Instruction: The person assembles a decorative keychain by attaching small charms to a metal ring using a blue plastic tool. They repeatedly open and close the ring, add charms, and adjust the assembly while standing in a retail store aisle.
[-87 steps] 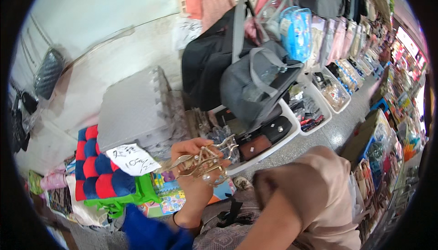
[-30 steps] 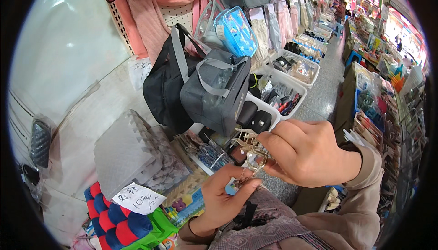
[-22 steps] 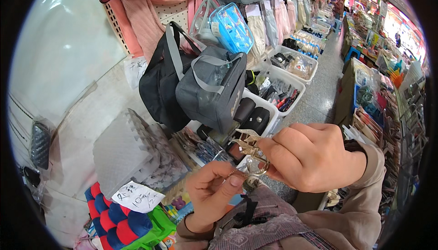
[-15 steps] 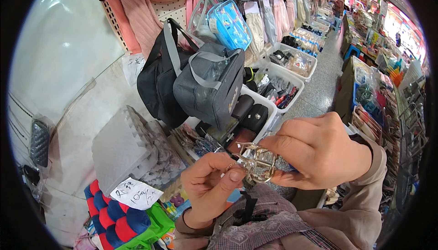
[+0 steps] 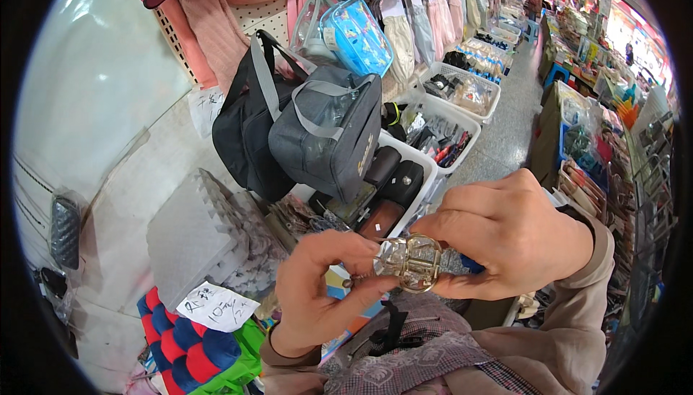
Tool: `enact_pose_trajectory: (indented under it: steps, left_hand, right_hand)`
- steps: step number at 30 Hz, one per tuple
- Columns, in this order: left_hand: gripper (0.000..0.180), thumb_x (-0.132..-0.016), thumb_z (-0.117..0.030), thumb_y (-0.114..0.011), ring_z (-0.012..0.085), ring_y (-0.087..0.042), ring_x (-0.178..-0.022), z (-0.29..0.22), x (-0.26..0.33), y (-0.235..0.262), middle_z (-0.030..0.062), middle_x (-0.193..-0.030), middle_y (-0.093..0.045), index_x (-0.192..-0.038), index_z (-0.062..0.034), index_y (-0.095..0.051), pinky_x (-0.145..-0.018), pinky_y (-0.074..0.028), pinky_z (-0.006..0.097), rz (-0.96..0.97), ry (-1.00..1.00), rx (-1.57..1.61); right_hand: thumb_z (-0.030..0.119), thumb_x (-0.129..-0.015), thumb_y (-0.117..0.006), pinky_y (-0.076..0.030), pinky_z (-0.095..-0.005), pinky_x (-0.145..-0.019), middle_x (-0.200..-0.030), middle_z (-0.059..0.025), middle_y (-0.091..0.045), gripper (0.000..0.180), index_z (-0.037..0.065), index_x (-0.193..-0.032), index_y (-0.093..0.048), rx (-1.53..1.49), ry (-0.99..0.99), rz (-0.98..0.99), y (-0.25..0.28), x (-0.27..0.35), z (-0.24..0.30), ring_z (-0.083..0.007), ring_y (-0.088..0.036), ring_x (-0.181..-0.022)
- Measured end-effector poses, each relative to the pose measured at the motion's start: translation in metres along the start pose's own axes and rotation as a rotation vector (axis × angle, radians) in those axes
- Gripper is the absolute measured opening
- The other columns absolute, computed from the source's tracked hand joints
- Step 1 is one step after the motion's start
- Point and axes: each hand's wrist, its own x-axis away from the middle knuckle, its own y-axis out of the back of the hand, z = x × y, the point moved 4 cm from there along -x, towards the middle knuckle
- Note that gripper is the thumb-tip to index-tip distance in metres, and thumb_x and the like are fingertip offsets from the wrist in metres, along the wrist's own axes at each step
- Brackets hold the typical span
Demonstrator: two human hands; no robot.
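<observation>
One broad, pale, glossy wall panel [image 5: 94, 70] fills the left side of the frame, its straight lines bent toward the rim. A speckled grey floor [image 5: 505, 142] runs up the right of centre. A soft black fabric bag [image 5: 238, 139] with grey straps sits left of centre, partly covered by a boxy dark grey fabric bag [image 5: 325, 135] with pale grey handles. Below them, toward the lower left, is a stack of light grey foam mats [image 5: 189, 233] with toothed edges. A beige-sleeved right hand [image 5: 505, 240] comes in from the lower right, its thumb and fingers narrowed on one end of a gold-coloured metal hair claw clip [image 5: 409, 264]. The left hand [image 5: 317, 290], right of the mats, pinches the other end between thumb and forefinger. A red and navy tufted cushion [image 5: 189, 341] lies at the lower left. A white plastic basket [image 5: 427, 187] with dark cases in it stands just beyond the hands, and a bright blue patterned pouch [image 5: 359, 36] hangs at upper centre. A white handwritten paper sheet [image 5: 216, 307] lies against the mats and cushion. Smallest is the clip, slightly below and right of the frame's centre, between both hands.
</observation>
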Motion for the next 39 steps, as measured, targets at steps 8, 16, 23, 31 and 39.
enact_pose_trajectory:
  steps: [8, 16, 23, 31, 39]
  left_hand:
    - [0.020, -0.067, -0.006, -0.082, 0.0150, -0.059, -0.056, -0.023, -0.018, -0.006, 0.0033, -0.071, -0.063, -0.085, -0.0055, -0.076, -0.051, -0.043, 0.027, 0.462, -0.171, -0.483]
    - [0.018, -0.080, -0.012, -0.076, 0.0243, -0.063, -0.067, -0.017, -0.018, -0.005, 0.0033, -0.081, -0.059, -0.096, -0.0120, -0.069, -0.056, -0.048, 0.035, 0.641, -0.019, -0.576]
    - [0.017, -0.074, -0.003, -0.080, 0.0163, -0.059, -0.058, -0.005, -0.017, -0.007, 0.0044, -0.071, -0.059, -0.090, -0.0028, -0.073, -0.053, -0.043, 0.028, 0.567, 0.020, -0.477]
    - [0.015, -0.072, 0.002, -0.079, 0.0073, -0.050, -0.060, 0.005, -0.016, -0.008, 0.0018, -0.069, -0.057, -0.084, -0.0017, -0.072, -0.052, -0.036, 0.024, 0.517, 0.311, -0.265]
    - [0.014, -0.080, 0.001, -0.075, 0.0066, -0.055, -0.069, 0.006, -0.006, 0.013, 0.0020, -0.080, -0.062, -0.091, 0.0000, -0.066, -0.062, -0.043, 0.023, 0.362, 0.353, -0.017]
  right_hand:
    - [0.028, -0.069, -0.078, -0.045, -0.0347, -0.046, -0.076, -0.0057, -0.052, 0.041, 0.001, -0.095, -0.063, 0.042, 0.063, 0.014, -0.009, -0.006, 0.002, -0.0222, -0.059, -0.061]
    - [0.031, -0.069, -0.078, -0.044, -0.0338, -0.045, -0.076, -0.0044, -0.053, 0.044, 0.001, -0.099, -0.067, 0.118, 0.080, 0.075, -0.015, -0.007, 0.003, -0.0205, -0.059, -0.061]
    - [0.030, -0.067, -0.078, -0.044, -0.0335, -0.045, -0.076, -0.0035, -0.053, 0.043, 0.003, -0.099, -0.067, 0.141, 0.058, 0.094, -0.019, -0.005, 0.001, -0.0196, -0.060, -0.061]
    - [0.029, -0.067, -0.078, -0.045, -0.0343, -0.046, -0.076, -0.0041, -0.053, 0.043, 0.002, -0.099, -0.066, 0.133, 0.065, 0.061, -0.022, -0.003, 0.001, -0.0206, -0.059, -0.062]
    - [0.029, -0.069, -0.079, -0.046, -0.0340, -0.048, -0.079, -0.0049, -0.056, 0.043, 0.002, -0.100, -0.067, 0.068, 0.058, 0.021, -0.020, -0.002, -0.008, -0.0212, -0.060, -0.062]
